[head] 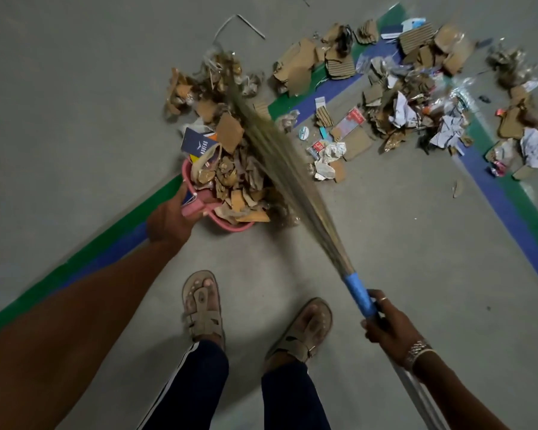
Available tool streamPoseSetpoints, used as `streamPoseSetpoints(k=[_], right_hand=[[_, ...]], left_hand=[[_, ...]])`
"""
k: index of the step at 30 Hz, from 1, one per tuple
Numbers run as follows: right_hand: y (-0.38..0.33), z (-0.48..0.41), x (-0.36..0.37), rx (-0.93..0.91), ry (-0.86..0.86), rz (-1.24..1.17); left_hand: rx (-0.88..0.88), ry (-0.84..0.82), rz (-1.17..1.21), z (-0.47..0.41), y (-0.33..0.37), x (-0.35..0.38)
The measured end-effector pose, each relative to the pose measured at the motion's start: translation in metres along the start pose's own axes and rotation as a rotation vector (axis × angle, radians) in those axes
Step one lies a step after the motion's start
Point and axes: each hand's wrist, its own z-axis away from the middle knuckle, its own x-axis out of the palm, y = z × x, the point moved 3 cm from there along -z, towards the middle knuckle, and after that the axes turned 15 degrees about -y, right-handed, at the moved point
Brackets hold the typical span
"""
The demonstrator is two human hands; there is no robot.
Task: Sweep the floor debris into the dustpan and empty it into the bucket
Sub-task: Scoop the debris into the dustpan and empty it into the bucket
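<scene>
A pink dustpan (pixel 230 227) lies on the grey floor, heaped with torn cardboard and paper. My left hand (pixel 168 219) grips its pink handle at the left side. My right hand (pixel 389 332) is closed around the blue-wrapped handle of a grass broom (pixel 280 153). The blurred bristles reach up across the dustpan's load into a small debris heap (pixel 205 85). A larger spread of cardboard, crumpled paper and plastic debris (pixel 410 100) covers the floor to the upper right. No bucket is in view.
Green and blue painted floor stripes (pixel 112 243) run diagonally from lower left and again down the right side. My two sandalled feet (pixel 202 308) stand just below the dustpan. A thin bent strip (pixel 239 20) lies at the top.
</scene>
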Motion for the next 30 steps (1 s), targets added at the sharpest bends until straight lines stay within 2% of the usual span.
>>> streamPoseSetpoints(k=[5, 8, 12, 15, 18, 24, 30], right_hand=[[0.009, -0.007, -0.06, 0.009, 0.204, 0.087], [0.006, -0.032, -0.093, 0.091, 0.258, 0.105], [-0.002, -0.061, -0.103, 0.224, 0.131, 0.25], [-0.013, -0.069, -0.081, 0.219, 0.015, 0.402], [-0.027, -0.066, -0.044, 0.198, -0.082, 0.416], [-0.031, -0.037, 0.003, 0.201, -0.125, 0.359], [-0.045, 0.027, 0.005, 0.245, -0.122, 0.373]], left_hand=[[-0.016, 0.011, -0.028, -0.005, -0.001, 0.0], [0.016, 0.011, -0.025, -0.008, 0.0, 0.0], [0.011, -0.023, -0.001, -0.01, -0.002, 0.002], [0.032, 0.002, 0.025, -0.006, 0.003, 0.002], [0.003, 0.052, 0.055, 0.002, 0.005, -0.001], [-0.029, 0.053, 0.075, 0.035, 0.003, -0.007], [-0.024, -0.015, 0.125, 0.084, -0.007, -0.039]])
